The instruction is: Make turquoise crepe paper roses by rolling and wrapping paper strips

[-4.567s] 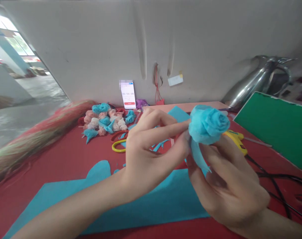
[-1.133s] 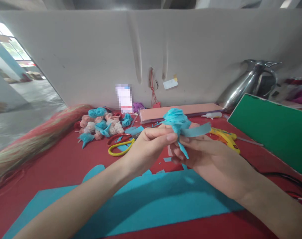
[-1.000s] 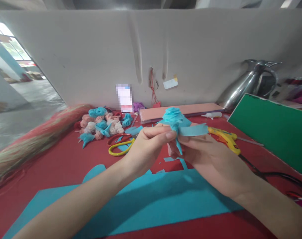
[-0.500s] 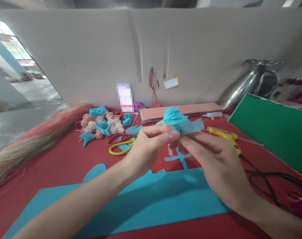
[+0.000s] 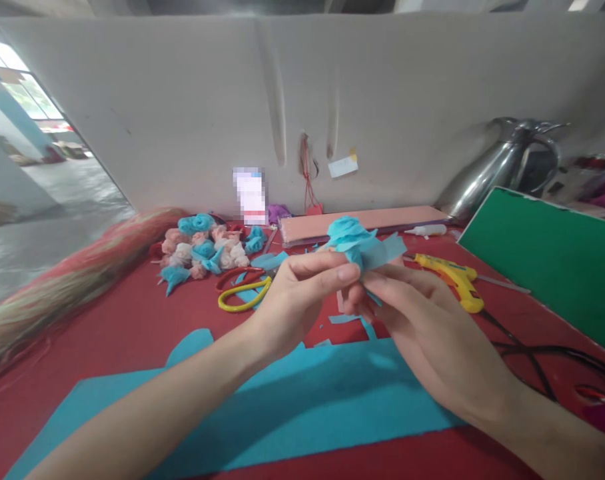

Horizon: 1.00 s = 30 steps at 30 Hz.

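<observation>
A blue crepe-paper flower [image 5: 350, 231] is held up over the middle of the table. My left hand [image 5: 312, 283] pinches its base between thumb and fingers. A pale blue paper strip [image 5: 386, 251] sticks out from the flower's base to the right. My right hand [image 5: 415, 303] is closed at the lower end of that strip, thumb and fingertips pressed together against the flower's base. Below both hands lies a large sheet of blue paper [image 5: 302, 407] on the red table [image 5: 132, 320].
Several pink, white and blue paper flowers [image 5: 207, 250] are piled at the left, near scissors [image 5: 242, 297] with yellow and red handles. Right of the hands lie a yellow glue gun [image 5: 452, 277] with its cord, a green board [image 5: 547, 260] and a steel jug [image 5: 497, 170].
My right hand has shifted slightly and curled closer under the flower's base. The paper strip has tilted a little, its free end higher. The left hand stays nearly in place.
</observation>
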{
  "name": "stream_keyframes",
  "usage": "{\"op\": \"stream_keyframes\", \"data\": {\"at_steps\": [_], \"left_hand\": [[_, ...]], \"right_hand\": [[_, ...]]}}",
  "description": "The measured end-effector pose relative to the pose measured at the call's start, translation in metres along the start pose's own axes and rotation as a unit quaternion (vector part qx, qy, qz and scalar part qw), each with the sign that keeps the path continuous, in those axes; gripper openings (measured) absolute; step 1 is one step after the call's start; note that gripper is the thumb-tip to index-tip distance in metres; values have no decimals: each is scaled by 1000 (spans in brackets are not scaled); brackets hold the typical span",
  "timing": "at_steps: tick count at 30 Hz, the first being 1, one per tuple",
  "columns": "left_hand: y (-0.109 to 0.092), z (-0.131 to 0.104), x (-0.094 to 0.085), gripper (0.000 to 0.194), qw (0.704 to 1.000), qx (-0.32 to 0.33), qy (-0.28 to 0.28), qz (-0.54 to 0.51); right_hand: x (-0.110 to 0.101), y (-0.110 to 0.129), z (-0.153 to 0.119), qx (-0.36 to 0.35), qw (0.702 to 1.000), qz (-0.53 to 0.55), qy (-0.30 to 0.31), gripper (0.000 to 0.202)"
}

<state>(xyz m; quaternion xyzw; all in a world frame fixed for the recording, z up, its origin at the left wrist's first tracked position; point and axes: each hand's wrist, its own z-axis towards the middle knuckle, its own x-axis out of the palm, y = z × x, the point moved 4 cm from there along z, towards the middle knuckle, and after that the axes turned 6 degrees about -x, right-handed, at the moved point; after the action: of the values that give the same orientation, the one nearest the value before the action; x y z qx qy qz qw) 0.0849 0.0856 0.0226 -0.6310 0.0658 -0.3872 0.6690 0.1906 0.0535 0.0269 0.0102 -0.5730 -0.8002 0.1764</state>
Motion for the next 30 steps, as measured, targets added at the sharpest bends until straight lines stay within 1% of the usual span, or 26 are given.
{"op": "stream_keyframes", "data": {"at_steps": [3,8,9,11,14,16,17,18,20,21,23,26,28,30], "left_hand": [[0,-1,0,27,1000,-13,7,-1],[0,0,2,26,1000,-27,6,-10],[0,0,2,26,1000,-28,4,-12],[0,0,2,27,1000,-27,-1,-14],[0,-1,1,26,1000,-14,-11,-12],[0,-2,0,21,999,2,-29,-12],[0,-2,-1,17,999,10,-40,-12],[0,-2,-1,14,999,15,-49,-12],[0,-2,-2,11,998,20,-61,-8],[0,-1,-2,11,998,20,-63,-6],[1,0,-2,12,998,19,-64,-1],[1,1,-3,13,998,15,-64,1],[1,1,-3,14,998,12,-60,-1],[0,0,-2,19,999,7,-46,-1]], "right_hand": [[3,1,0,30,999,41,7,28],[6,0,0,46,991,125,2,24],[7,-1,0,48,990,132,4,24],[7,-2,0,39,993,113,8,25],[5,-1,-1,-2,999,43,8,24],[4,2,-2,-48,999,-25,5,18],[4,5,-3,-80,994,-76,4,16],[4,8,-4,-116,983,-140,0,15],[5,14,-7,-183,947,-264,-7,15],[6,16,-7,-205,930,-304,-7,16],[6,17,-7,-219,920,-325,-4,18],[5,15,-6,-202,934,-296,-4,20],[5,13,-4,-173,950,-261,-2,22],[5,10,-3,-137,969,-205,5,24]]}}
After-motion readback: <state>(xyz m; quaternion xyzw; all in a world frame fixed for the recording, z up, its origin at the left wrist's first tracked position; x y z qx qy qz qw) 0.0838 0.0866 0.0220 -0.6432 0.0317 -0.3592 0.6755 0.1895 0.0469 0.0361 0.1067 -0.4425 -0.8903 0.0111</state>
